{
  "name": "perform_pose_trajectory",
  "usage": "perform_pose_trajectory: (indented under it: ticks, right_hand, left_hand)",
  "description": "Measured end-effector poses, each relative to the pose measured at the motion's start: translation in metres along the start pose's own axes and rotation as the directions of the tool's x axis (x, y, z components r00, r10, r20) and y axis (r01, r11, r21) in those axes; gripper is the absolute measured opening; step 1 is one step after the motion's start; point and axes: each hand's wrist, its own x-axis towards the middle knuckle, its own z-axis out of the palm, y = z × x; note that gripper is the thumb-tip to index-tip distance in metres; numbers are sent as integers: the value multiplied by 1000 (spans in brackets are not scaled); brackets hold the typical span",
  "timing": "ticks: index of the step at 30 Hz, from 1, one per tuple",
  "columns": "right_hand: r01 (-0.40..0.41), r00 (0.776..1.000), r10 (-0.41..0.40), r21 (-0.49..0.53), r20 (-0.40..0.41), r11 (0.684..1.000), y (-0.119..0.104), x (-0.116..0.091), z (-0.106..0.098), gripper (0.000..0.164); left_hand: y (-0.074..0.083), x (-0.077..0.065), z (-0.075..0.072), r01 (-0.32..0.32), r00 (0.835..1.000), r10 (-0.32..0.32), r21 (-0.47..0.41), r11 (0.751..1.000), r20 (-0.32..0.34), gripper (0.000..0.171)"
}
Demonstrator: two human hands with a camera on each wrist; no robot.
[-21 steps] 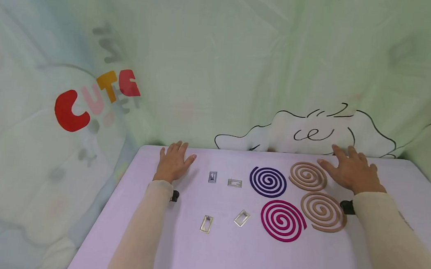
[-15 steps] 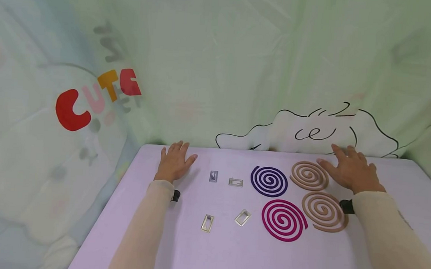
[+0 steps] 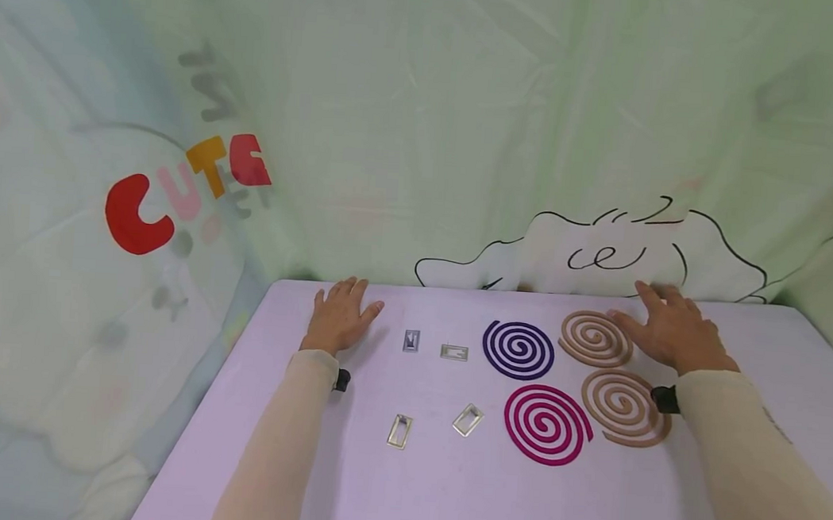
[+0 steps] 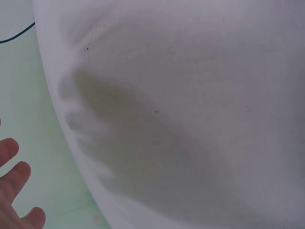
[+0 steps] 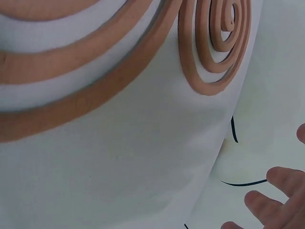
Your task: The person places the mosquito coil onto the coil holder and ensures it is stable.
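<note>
My left hand (image 3: pixel 337 319), fingers spread, hovers over the far left of the table and casts a shadow there in the left wrist view. Nearest to it lies a silver metal coil stand (image 3: pixel 411 341). My right hand (image 3: pixel 677 328) hovers at the far right with fingers apart, its thumb by a tan mosquito coil (image 3: pixel 595 337). Closer to me, beside the right cuff, lies another tan mosquito coil (image 3: pixel 621 400). A dark blue mosquito coil (image 3: pixel 518 350) and a magenta one (image 3: pixel 543 423) lie to their left. Neither hand holds anything.
Another flat stand (image 3: pixel 454 353) lies left of the blue coil. Two gold-toned stands (image 3: pixel 399 432) lie nearer on the pale table (image 3: pixel 445 500). Printed curtains (image 3: pixel 410 132) hang along the table's far edge and left side.
My right hand has shifted slightly left. The left hand has come marginally down and right. Coils and stands lie as before.
</note>
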Motion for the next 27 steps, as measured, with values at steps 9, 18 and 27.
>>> perform_pose_trajectory:
  ticks: [9, 18, 27]
  right_hand:
    - [-7, 996, 3, 43, 89, 999, 1, 4, 4, 109]
    - [30, 990, -45, 113, 132, 993, -1, 8, 10, 104]
    - [43, 990, -64, 163, 127, 986, -15, 10, 11, 103]
  left_hand:
    - [0, -1, 2, 5, 999, -2, -90, 996, 33, 73]
    - [5, 0, 6, -14, 998, 24, -173, 985, 53, 73]
    - [10, 0, 8, -19, 997, 35, -205, 979, 75, 73]
